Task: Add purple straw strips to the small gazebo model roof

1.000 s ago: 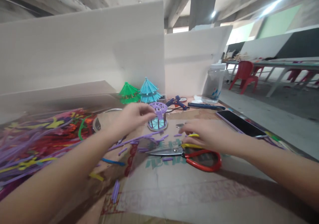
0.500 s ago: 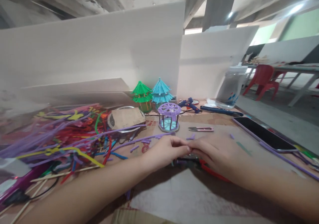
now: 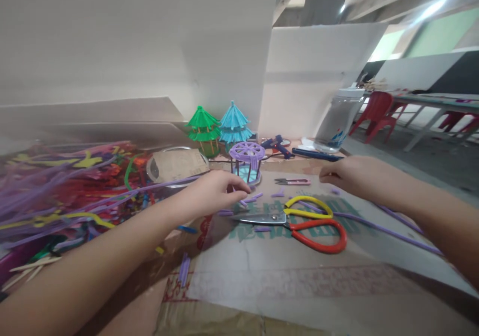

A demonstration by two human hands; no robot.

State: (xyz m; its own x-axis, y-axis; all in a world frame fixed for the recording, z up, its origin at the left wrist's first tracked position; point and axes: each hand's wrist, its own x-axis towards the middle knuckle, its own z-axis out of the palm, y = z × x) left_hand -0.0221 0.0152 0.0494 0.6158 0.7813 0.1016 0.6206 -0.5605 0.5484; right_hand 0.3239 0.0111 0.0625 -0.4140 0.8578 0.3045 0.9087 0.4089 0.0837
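My left hand hovers beside small cut purple pipe cleaner pieces, thumb and fingers apart, holding nothing I can see. My right hand is raised at the right near a dark blue utility knife; its fingers are curled together and their contents are hidden. Between the hands lie scissors with one yellow and one red handle, blades pointing left. A long purple pipe cleaner runs right from behind them. Just past my left fingers stands a purple-roofed small pavilion on a light blue base.
Green and blue tiered-roof models stand behind, with a glue gun and clear jar. Pink thread snips lie on the cardboard. Tangled coloured pipe cleaners cover the left. White boards rise behind.
My hands have parted: the left moved left, the right moved right and up. The scissors, mostly covered before, now show fully. My view has shifted slightly, and my right arm now covers the phone.
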